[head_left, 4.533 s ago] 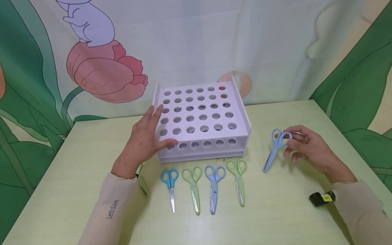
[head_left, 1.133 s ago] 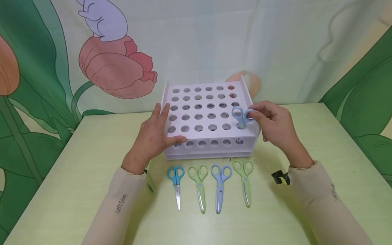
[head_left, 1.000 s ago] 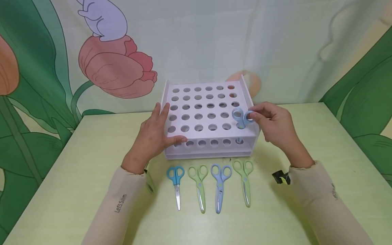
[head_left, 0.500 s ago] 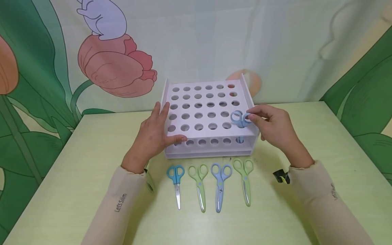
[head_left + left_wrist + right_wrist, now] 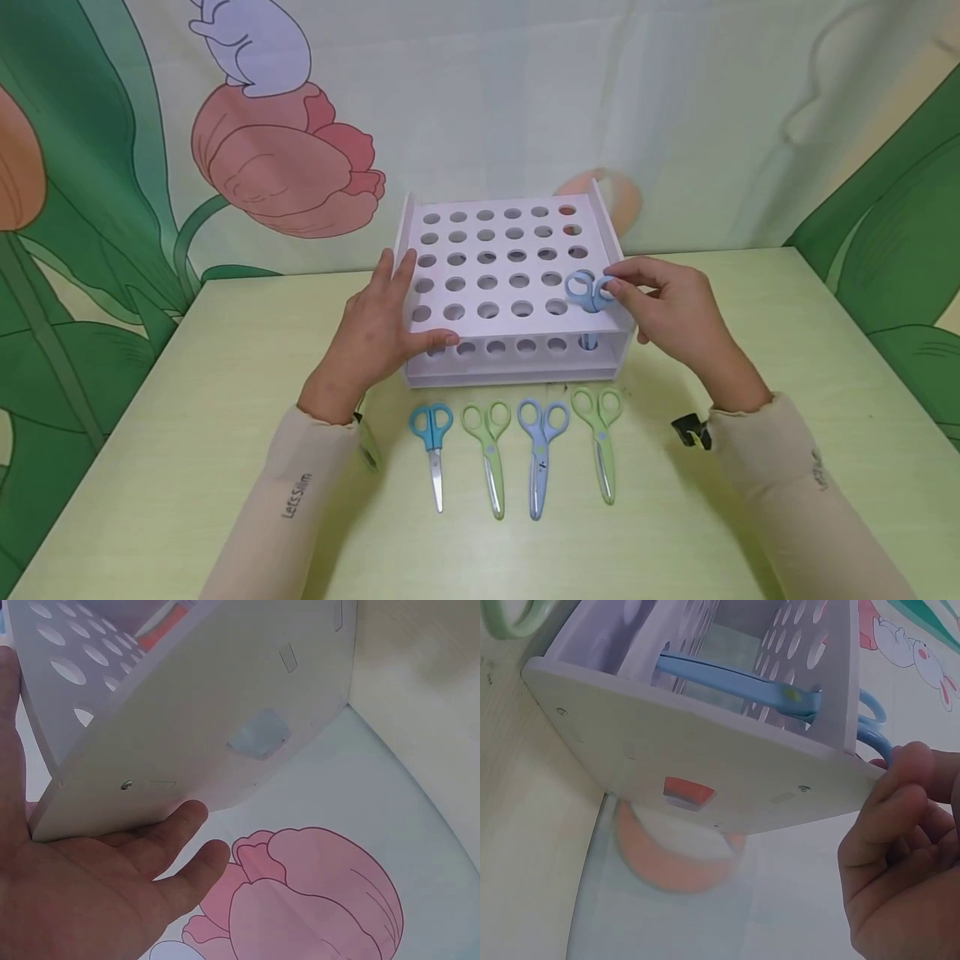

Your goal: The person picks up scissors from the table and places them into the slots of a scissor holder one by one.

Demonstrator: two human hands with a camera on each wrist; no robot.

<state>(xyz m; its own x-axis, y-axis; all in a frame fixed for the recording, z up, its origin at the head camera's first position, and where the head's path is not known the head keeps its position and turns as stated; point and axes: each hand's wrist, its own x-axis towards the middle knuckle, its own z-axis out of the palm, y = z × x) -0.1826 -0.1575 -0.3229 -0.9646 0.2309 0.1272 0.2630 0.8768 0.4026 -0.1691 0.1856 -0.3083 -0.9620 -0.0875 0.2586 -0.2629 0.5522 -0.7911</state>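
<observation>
Head view: white rack (image 5: pixel 502 269) on the pale green-yellow table (image 5: pixel 187 417), its top plate drilled with rows of round holes. Light-blue scissors (image 5: pixel 590 303) stand in the rack's near right corner hole, handles up, blades down through the top plate. Right hand (image 5: pixel 671 308) pinches the right-hand finger loop between thumb and fingers — the grip is closed on it. Left hand (image 5: pixel 372 333) spread wide at the rack's left side, thumb across the near left corner, fingers along the side; it rests against the rack, not curled round it. In front of the rack, four more scissors lie in a row, handles toward it: teal scissors (image 5: pixel 431 442), green scissors (image 5: pixel 491 454), periwinkle scissors (image 5: pixel 538 454), and a second green pair (image 5: pixel 602 442) at the right end. Printed backdrop (image 5: pixel 480 108) behind.

Left wrist view: fingers fairly straight under the rack's left side panel (image 5: pixel 187 712), palm at its edge.

Right wrist view: blades of the light-blue scissors span the gap between the two perforated plates — tip end at the lower plate, pivot just beneath the top one. Fingertips meet a loop above, beyond the right side panel (image 5: pixel 607 735).
</observation>
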